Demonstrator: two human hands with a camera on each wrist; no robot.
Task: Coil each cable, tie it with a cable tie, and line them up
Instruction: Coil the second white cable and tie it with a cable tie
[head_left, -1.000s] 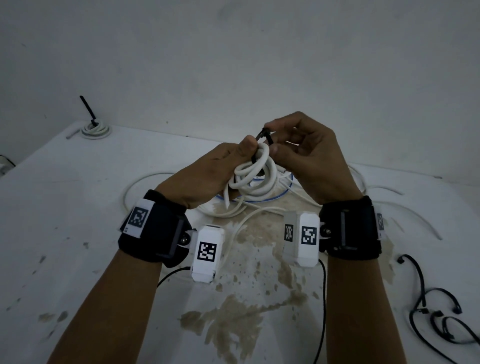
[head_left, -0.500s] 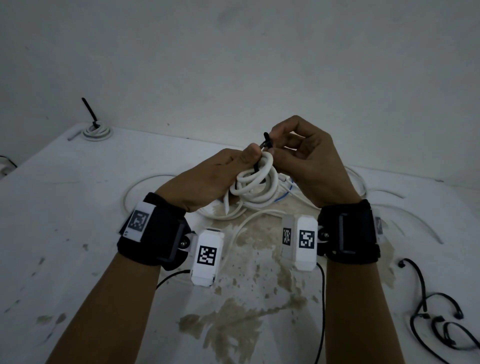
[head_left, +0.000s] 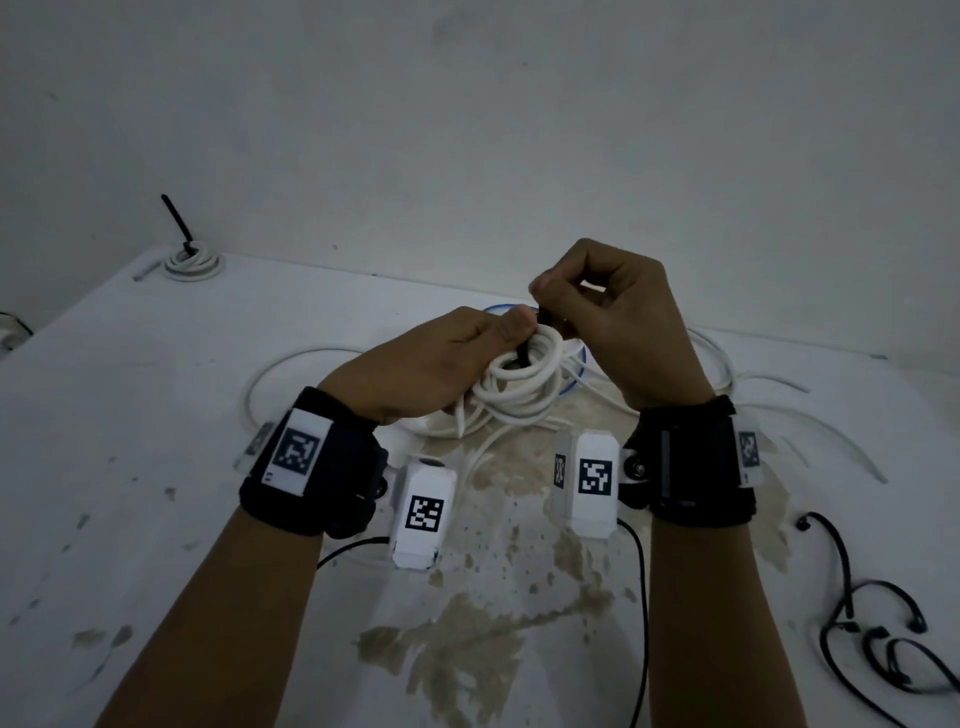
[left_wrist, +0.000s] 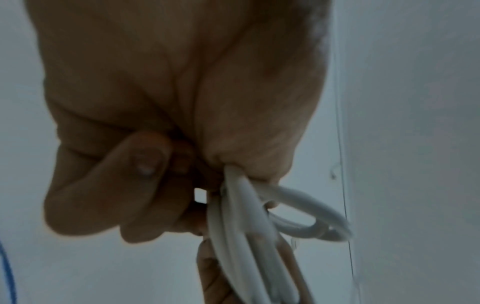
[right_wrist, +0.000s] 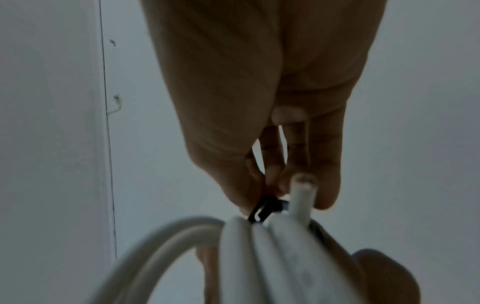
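Stained white table (head_left: 156, 467), plain wall behind: left hand (head_left: 436, 364) grips white cable coil (head_left: 524, 384) aloft to keep its loops bunched, right hand (head_left: 613, 322) pinching black cable tie (right_wrist: 262, 207) against them, apparently to cinch it.

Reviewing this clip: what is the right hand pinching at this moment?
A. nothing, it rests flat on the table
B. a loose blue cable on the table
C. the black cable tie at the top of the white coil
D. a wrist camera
C: the right hand pinches the black cable tie wrapped over the white coil, which the left hand grips.
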